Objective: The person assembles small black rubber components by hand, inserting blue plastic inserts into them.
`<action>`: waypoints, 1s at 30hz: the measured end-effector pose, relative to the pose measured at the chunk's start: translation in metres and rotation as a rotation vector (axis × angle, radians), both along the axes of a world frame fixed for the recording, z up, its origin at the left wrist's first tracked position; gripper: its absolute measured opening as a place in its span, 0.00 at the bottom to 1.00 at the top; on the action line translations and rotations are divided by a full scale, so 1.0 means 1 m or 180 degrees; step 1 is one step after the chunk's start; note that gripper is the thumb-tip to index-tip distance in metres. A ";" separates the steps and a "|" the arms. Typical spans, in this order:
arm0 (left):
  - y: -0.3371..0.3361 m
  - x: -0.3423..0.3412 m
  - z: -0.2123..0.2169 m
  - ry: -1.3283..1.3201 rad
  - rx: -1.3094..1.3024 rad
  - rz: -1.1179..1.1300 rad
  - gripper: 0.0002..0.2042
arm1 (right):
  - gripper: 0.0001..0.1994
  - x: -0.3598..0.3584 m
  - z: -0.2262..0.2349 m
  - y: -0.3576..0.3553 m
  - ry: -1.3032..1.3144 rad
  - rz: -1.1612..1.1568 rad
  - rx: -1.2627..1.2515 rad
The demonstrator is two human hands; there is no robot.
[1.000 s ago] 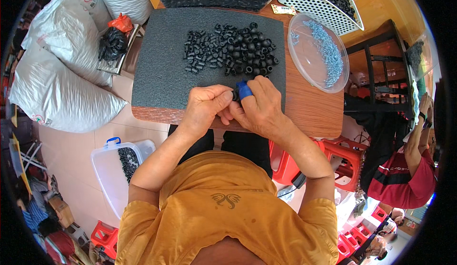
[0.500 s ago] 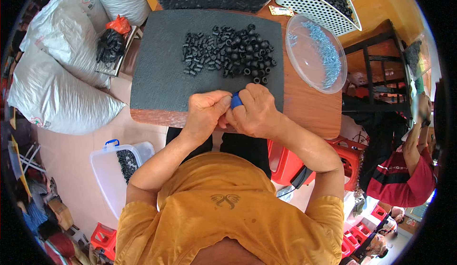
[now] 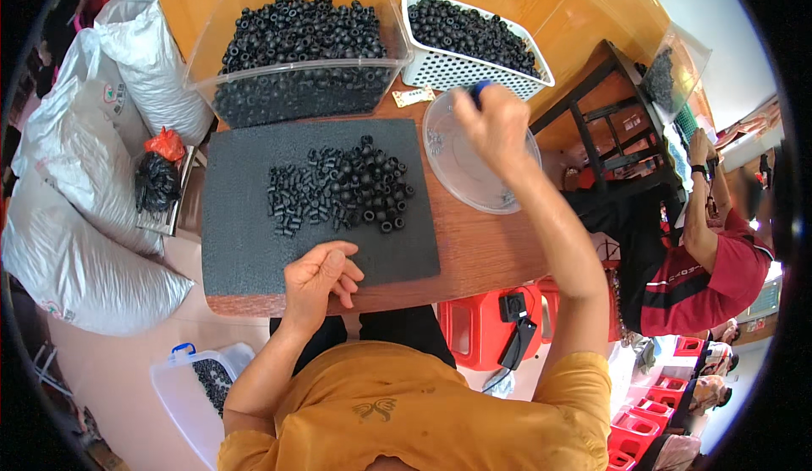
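My right hand (image 3: 501,124) is closed over the round clear plastic dish (image 3: 463,190), with a small blue tool-like piece (image 3: 480,92) in its fingers; its exact kind is hidden. The hand and wrist cover much of the dish, where a few small silvery-blue bits show at the edges. My left hand (image 3: 321,278) rests at the front of the dark grey mat (image 3: 241,255), thumb and forefinger apart, other fingers loosely bent, nothing visible in it. On the mat beyond it lie short black cylinders (image 3: 296,200) and round black hollow pieces (image 3: 372,185).
A clear bin (image 3: 203,69) and a white perforated basket (image 3: 474,69) of black pieces stand behind the mat. A small packet (image 3: 413,96) lies beside them. White sacks (image 3: 93,251) are left, a red stool (image 3: 474,327) below the table. Another person (image 3: 702,260) sits right.
My hands have parted: the right moved up and right over the dish with the blue piece, the left opened and stayed near the mat's front. The view has tilted up, showing more of the bins.
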State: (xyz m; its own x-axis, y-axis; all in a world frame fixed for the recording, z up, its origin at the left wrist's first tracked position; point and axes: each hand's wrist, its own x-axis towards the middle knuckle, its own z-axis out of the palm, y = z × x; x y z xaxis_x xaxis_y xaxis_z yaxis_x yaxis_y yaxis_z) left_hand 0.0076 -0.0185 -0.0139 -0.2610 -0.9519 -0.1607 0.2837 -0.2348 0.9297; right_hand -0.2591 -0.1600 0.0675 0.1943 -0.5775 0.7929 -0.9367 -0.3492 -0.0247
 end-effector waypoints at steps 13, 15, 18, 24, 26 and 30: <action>-0.005 -0.007 -0.005 0.0073 0.0016 -0.0225 0.11 | 0.16 -0.047 0.002 -0.049 -0.0279 -0.0555 0.0500; -0.003 -0.003 -0.004 0.0043 -0.0072 -0.0206 0.10 | 0.10 -0.011 -0.011 -0.017 -0.0619 -0.0267 0.1093; 0.006 0.003 -0.010 -0.0032 -0.0334 -0.0290 0.09 | 0.07 0.045 -0.021 0.036 -0.0543 0.0638 0.1253; 0.047 0.040 -0.016 -0.0120 -0.0797 -0.0748 0.08 | 0.08 0.103 -0.034 0.105 -0.0111 0.1882 0.1302; 0.064 0.059 -0.020 -0.0088 -0.0391 -0.0884 0.08 | 0.08 0.112 -0.040 0.117 -0.0066 0.2145 0.1450; 0.086 0.110 -0.038 -0.0262 0.0558 -0.0689 0.07 | 0.08 0.120 -0.054 0.130 0.0049 0.2194 0.1548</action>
State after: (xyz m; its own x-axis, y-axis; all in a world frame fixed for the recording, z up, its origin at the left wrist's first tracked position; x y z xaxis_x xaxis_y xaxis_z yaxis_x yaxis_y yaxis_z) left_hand 0.1172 0.0674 -0.0519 -0.4342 -0.8313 -0.3469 0.1348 -0.4407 0.8875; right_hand -0.1388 -0.0301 0.0133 0.6372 -0.6021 0.4810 -0.5194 -0.7967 -0.3090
